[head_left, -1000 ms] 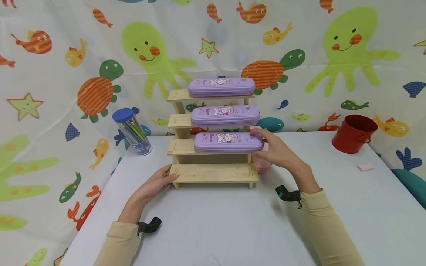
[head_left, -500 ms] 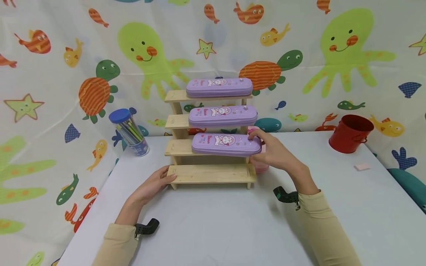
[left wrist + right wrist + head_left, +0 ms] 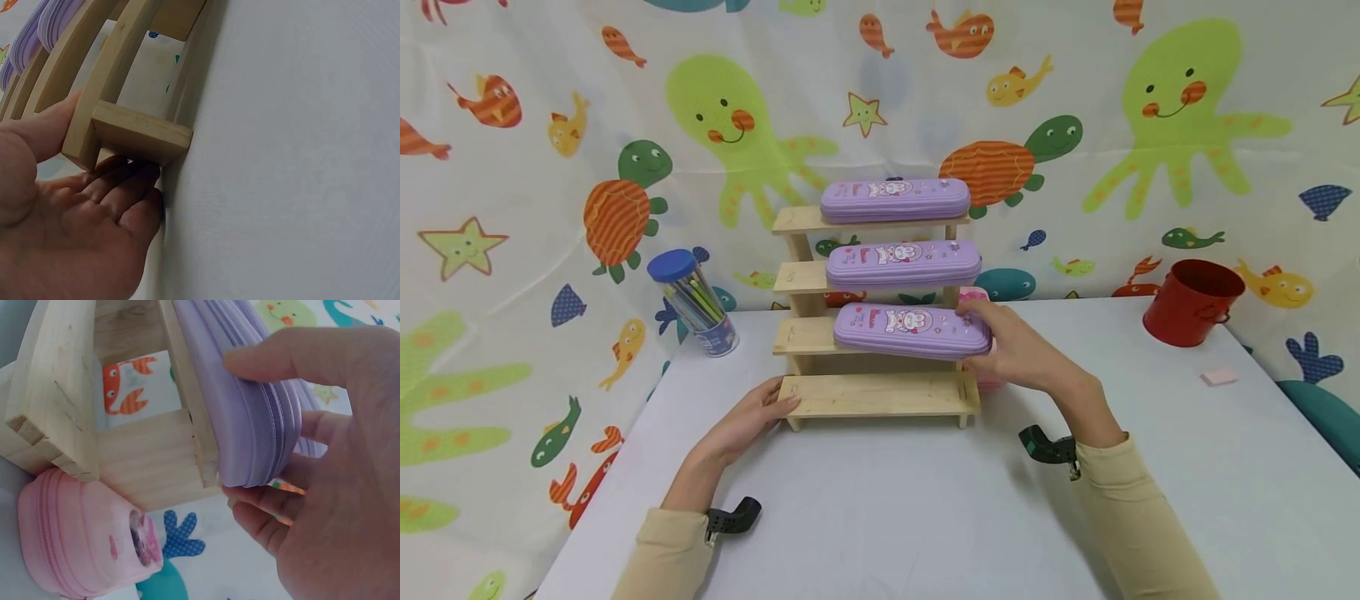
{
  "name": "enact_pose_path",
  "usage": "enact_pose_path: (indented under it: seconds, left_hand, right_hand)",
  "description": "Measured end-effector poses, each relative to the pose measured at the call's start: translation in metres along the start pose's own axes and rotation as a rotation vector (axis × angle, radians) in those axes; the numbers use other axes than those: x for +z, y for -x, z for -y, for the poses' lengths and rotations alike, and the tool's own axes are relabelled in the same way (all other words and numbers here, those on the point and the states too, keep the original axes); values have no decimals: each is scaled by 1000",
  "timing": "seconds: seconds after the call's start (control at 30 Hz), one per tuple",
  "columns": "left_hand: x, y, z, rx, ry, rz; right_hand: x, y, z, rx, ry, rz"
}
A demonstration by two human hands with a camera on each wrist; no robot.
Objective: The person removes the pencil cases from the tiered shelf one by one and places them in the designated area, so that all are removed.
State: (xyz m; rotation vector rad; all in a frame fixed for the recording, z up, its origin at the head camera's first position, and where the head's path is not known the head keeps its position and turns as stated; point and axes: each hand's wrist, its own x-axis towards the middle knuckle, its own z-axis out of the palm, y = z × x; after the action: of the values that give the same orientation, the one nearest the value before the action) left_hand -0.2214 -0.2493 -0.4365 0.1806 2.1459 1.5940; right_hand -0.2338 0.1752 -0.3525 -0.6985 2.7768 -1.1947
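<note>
A four-step wooden display rack [image 3: 880,396] stands on the white table. My left hand [image 3: 748,427] grips the left end of its bottom step, thumb on top and fingers by the leg. On the second step from the bottom lies a purple zippered pencil case [image 3: 872,337] with a rabbit print; my right hand [image 3: 1022,350] holds its right end, which juts over the step's front edge. In the right wrist view my thumb presses one face of this case, with fingers around the other side. Similar cases lie above: a middle one [image 3: 902,271] and a top one [image 3: 895,208].
A pink case [image 3: 87,537] stands beside the rack's right side, partly hidden by my right hand in the head view. A blue-lidded tub of pens [image 3: 688,304] leans at the left. At right are a red bucket [image 3: 1191,308] and a small pink block [image 3: 1219,377].
The right end of the held pencil case has come slightly forward and down with my right hand, leaving the case a little skewed. My left hand stays on the rack.
</note>
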Motion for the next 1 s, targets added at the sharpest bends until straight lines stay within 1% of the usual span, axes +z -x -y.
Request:
enact_pose_path:
  seconds: [0.07, 0.2, 0.33, 0.47, 0.67, 0.9, 1.0]
  left_hand:
    - [1, -1, -1, 3, -1, -1]
    - [0, -3, -3, 16, -2, 1]
    - [0, -5, -5, 27, -7, 8]
    - [1, -3, -4, 15, -6, 9]
    - [4, -1, 0, 13, -7, 11]
    - [2, 0, -1, -6, -21, -7]
    - [1, 0, -2, 0, -28, -5]
  right_hand:
    - [-1, 1, 2, 11, 17, 6]
    - [-5, 5, 8, 51, 91, -4]
    - [-9, 9, 13, 63, 137, -22]
    - [-9, 12, 15, 49, 136, -14]
    - [-9, 19, 16, 43, 172, -3]
    - [-10, 23, 23, 27, 158, 19]
    - [-10, 24, 27, 18, 172, 22]
